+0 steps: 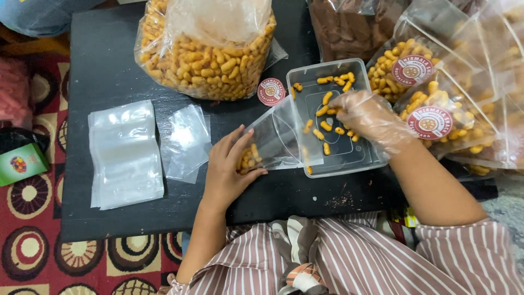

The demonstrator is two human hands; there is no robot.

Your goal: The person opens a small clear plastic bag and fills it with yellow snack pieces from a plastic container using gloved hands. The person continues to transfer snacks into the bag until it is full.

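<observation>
A black table point(109, 65) stands on a patterned carpet point(38, 257) in red, cream and brown. The person's striped sleeves and lap fill the bottom edge of the view.

The largest item on the table is a bulk bag point(210, 49) of clear plastic, filled with orange, finger-shaped snacks. It sits at the far centre of the table. At the far right lies a group of filled pouches point(436, 104), each carrying a round red-and-white sticker. A loose round sticker point(271, 91) lies just beside the base of the bulk bag.

A stack of empty pouches point(124, 155) lies flat at the left of the table. A second, smaller stack point(185, 142) lies just to its right.

A clear plastic tray point(355, 158) sits at centre right. It holds scattered loose snacks point(326, 98).

The right hand point(368, 117) wears a thin transparent glove. It is inside the tray, fingers curled down and gathered over the snacks; whether it grips any piece cannot be determined.

The left hand point(226, 166) is bare. It pinches a small clear pouch point(273, 139) at its lower corner, thumb against fingers. The pouch lies tilted, its open mouth resting over the near-left rim of the tray. A few snacks sit in its bottom corner, next to the fingers.

A small green box point(21, 164) rests on the carpet at the left.
</observation>
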